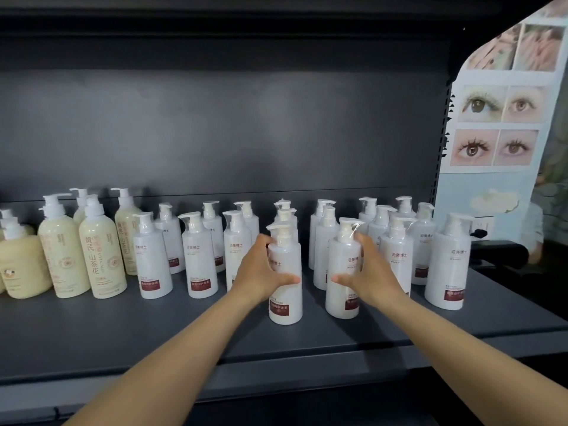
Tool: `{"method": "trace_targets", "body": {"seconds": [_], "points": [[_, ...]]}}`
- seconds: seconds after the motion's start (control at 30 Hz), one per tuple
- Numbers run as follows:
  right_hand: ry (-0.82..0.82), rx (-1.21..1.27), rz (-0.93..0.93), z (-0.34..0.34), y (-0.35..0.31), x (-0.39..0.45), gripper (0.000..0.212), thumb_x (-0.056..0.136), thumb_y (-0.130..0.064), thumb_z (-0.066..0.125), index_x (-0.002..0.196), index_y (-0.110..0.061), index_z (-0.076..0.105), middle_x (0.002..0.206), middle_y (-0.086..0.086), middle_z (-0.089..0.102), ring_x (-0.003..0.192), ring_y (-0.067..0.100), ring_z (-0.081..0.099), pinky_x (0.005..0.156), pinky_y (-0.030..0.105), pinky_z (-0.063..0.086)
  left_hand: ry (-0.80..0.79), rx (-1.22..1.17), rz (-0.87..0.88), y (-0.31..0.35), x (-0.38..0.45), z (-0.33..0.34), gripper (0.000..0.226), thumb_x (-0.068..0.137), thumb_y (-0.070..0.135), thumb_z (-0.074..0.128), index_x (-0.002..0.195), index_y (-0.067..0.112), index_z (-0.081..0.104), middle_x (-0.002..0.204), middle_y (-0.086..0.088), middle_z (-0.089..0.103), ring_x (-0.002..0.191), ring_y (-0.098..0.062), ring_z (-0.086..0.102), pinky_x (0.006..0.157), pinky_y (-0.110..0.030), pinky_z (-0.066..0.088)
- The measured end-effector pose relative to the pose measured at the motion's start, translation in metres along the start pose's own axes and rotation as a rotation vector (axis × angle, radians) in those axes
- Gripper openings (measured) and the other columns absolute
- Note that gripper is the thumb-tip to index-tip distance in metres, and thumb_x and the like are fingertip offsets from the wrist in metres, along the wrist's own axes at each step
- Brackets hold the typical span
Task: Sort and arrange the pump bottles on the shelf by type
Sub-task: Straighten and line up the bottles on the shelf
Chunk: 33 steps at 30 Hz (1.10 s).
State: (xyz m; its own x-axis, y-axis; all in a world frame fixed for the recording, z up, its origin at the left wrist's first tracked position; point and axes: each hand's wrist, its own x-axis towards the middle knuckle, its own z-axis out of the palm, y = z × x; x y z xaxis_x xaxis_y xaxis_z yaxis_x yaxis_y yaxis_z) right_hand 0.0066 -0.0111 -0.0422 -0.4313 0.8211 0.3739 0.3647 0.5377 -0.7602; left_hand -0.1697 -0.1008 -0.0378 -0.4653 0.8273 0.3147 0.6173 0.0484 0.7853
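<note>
two hands grip near white bottles: left hand one, right hand another; cream bottles already grouped far left, white rows unfinished.

Dim even light, soft focus, wide-angle bending at edges

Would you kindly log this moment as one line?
left hand: grips front white bottle | right hand: grips neighbouring white bottle | both standing on shelf

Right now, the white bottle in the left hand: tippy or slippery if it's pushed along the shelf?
Probably tippy: the white bottle is tall and narrow, and the left hand grips it high. Its smooth, glossy plastic may slip. It looks rigid and, being opaque, its fill can't be judged.
</note>
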Motion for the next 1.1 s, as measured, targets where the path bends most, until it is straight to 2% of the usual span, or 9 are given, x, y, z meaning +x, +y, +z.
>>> {"method": "trace_targets", "body": {"seconds": [0.07, 0.13, 0.27, 0.37, 0.43, 0.57, 0.73, 0.97, 1.1], "points": [[0.017, 0.005, -0.004, 0.001, 0.004, 0.0, 0.082, 0.074, -0.012, 0.078, 0.139, -0.023, 0.03, 0.109, -0.012, 0.045, 0.101, 0.011, 0.047, 0.089, 0.03, 0.044, 0.036, 0.034, 0.004, 0.002, 0.0, 0.008, 0.07, 0.058, 0.025, 0.085, 0.108, 0.023, 0.036, 0.106, -0.001, 0.058, 0.094, -0.02, 0.06, 0.084, -0.038, 0.052], [0.032, 0.02, -0.004, 0.002, 0.007, 0.0, 0.078, 0.074, -0.012, 0.078, 0.136, -0.023, 0.031, 0.106, -0.013, 0.045, 0.098, 0.011, 0.047, 0.085, 0.028, 0.043, 0.027, 0.041, -0.003, 0.004, 0.0, 0.009, 0.074, 0.059, 0.027, 0.085, 0.113, 0.023, 0.035, 0.111, -0.001, 0.056, 0.099, -0.021, 0.059, 0.087, -0.039, 0.051], [0.023, 0.017, -0.022, 0.001, 0.012, 0.003, 0.076, 0.073, -0.014, 0.079, 0.133, -0.022, 0.033, 0.109, -0.011, 0.047, 0.101, 0.012, 0.049, 0.086, 0.029, 0.043, -0.09, -0.089, -0.019, 0.006, -0.002, -0.002, 0.065, 0.074, 0.016, 0.075, 0.126, 0.023, 0.037, 0.115, 0.005, 0.053, 0.101, -0.013, 0.055, 0.077, -0.02, 0.044], [0.019, 0.01, -0.026, 0.001, 0.013, 0.006, 0.075, 0.073, -0.015, 0.079, 0.132, -0.022, 0.034, 0.11, -0.01, 0.048, 0.1, 0.012, 0.048, 0.087, 0.03, 0.045, -0.07, -0.05, 0.01, 0.007, -0.005, -0.003, 0.049, 0.078, 0.012, 0.072, 0.117, 0.023, 0.044, 0.11, 0.008, 0.054, 0.1, -0.012, 0.054, 0.066, -0.01, 0.04], [0.026, 0.006, -0.036, 0.001, 0.014, 0.006, 0.074, 0.073, -0.015, 0.079, 0.131, -0.022, 0.034, 0.11, -0.01, 0.048, 0.099, 0.011, 0.047, 0.085, 0.029, 0.044, -0.043, -0.024, 0.011, 0.01, -0.005, -0.001, 0.045, 0.077, 0.013, 0.072, 0.111, 0.023, 0.044, 0.106, 0.009, 0.052, 0.095, -0.01, 0.051, 0.064, -0.009, 0.038], [0.027, -0.004, -0.056, 0.001, 0.016, 0.005, 0.074, 0.073, -0.016, 0.079, 0.132, -0.021, 0.034, 0.107, -0.01, 0.046, 0.098, 0.009, 0.046, 0.083, 0.026, 0.041, -0.006, -0.011, 0.005, 0.013, -0.005, 0.005, 0.044, 0.075, 0.014, 0.074, 0.105, 0.025, 0.043, 0.103, 0.009, 0.052, 0.087, -0.008, 0.05, 0.062, -0.011, 0.037], [0.028, 0.002, -0.065, 0.0, 0.017, 0.005, 0.073, 0.073, -0.017, 0.079, 0.131, -0.022, 0.035, 0.103, -0.012, 0.046, 0.095, 0.007, 0.046, 0.079, 0.024, 0.039, 0.016, 0.01, -0.022, 0.016, -0.003, 0.009, 0.047, 0.074, 0.015, 0.075, 0.105, 0.026, 0.043, 0.105, 0.007, 0.052, 0.095, -0.015, 0.051, 0.077, -0.026, 0.041], [0.014, 0.013, -0.048, -0.001, 0.016, 0.005, 0.075, 0.073, -0.019, 0.079, 0.132, -0.023, 0.033, 0.104, -0.012, 0.045, 0.096, 0.007, 0.044, 0.082, 0.024, 0.039, 0.034, 0.034, -0.045, 0.017, 0.0, 0.005, 0.049, 0.068, 0.013, 0.079, 0.102, 0.022, 0.046, 0.101, 0.003, 0.056, 0.09, -0.019, 0.056, 0.077, -0.028, 0.045], [-0.001, -0.021, -0.052, -0.001, 0.016, 0.006, 0.074, 0.073, -0.02, 0.079, 0.13, -0.023, 0.032, 0.106, -0.011, 0.046, 0.098, 0.008, 0.046, 0.082, 0.026, 0.041, 0.036, 0.034, -0.032, 0.018, -0.001, 0.005, 0.048, 0.069, 0.013, 0.079, 0.102, 0.022, 0.046, 0.1, 0.003, 0.056, 0.088, -0.017, 0.055, 0.07, -0.023, 0.044]]}}
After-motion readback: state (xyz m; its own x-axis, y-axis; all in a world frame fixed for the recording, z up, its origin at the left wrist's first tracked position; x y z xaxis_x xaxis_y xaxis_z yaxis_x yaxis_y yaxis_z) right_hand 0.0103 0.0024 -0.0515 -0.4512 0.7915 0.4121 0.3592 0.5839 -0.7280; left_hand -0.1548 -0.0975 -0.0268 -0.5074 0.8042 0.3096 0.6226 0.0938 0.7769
